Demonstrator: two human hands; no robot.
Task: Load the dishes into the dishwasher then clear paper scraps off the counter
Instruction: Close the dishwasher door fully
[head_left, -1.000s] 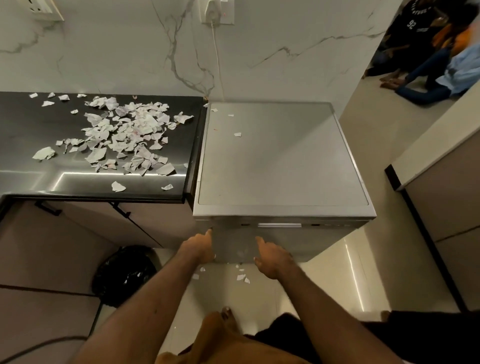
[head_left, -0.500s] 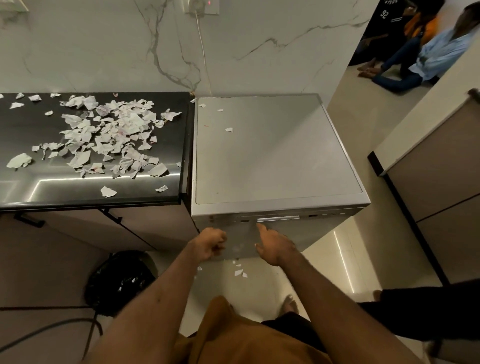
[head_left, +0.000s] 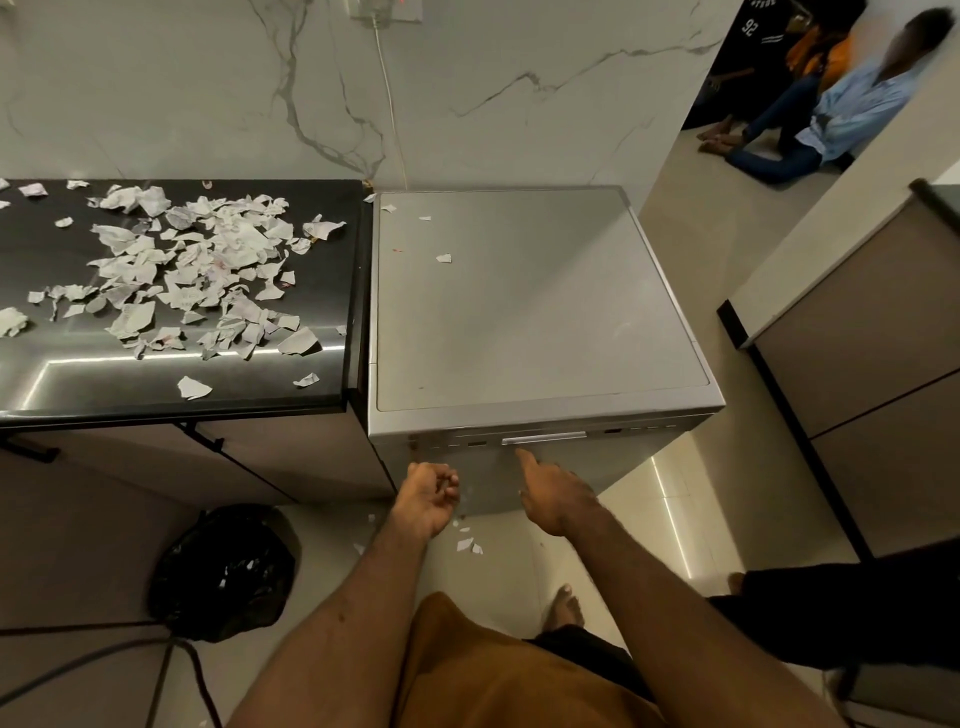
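Observation:
A silver dishwasher (head_left: 530, 306) stands right of a black counter (head_left: 104, 374), its door closed. Torn paper scraps (head_left: 192, 270) cover the counter, and a few lie on the dishwasher's top. My left hand (head_left: 428, 493) is a loose fist in front of the door's left side, holding nothing I can see. My right hand (head_left: 553, 493) points one finger up at the door's handle bar (head_left: 543, 439), the fingertip just below it. No dishes are in view.
A black bin bag (head_left: 223, 571) sits on the floor under the counter, with a dark cable beside it. A few scraps (head_left: 465, 543) lie on the floor tiles. A cabinet (head_left: 857, 374) stands at right. People sit on the floor in the far room.
My left hand's fingers have curled into a fist. The right hand has risen toward the handle bar. The view has shifted slightly.

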